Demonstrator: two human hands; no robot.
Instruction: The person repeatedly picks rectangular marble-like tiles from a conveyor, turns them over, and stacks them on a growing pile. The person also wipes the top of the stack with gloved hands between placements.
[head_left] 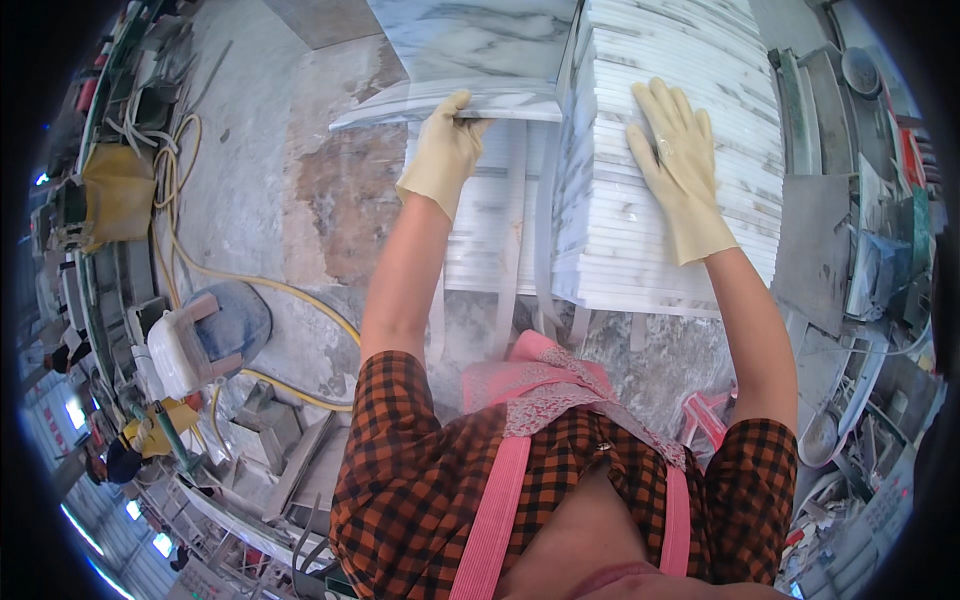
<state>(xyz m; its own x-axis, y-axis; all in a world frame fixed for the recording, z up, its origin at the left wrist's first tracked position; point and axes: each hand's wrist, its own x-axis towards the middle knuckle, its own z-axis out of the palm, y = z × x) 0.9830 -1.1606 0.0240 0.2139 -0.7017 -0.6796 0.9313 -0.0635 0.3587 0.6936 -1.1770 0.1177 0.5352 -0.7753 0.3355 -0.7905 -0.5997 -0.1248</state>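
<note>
Workshop floor (250, 150), left hand (445, 150) gripping slab (470, 60) (fingers curled)

Pale cream rubber gloves on left hand (445, 150) and right hand (680, 165). White marble slab (470, 45) streaked with grey veins — same white-and-grey on the stacked tiles (690, 120). Orange-and-black checked shirt (420, 480), pink apron straps (495, 520). Yellow hose (215, 268) over grey, rust-stained concrete floor (330, 200) — dusty blue bucket (235, 320).
</note>
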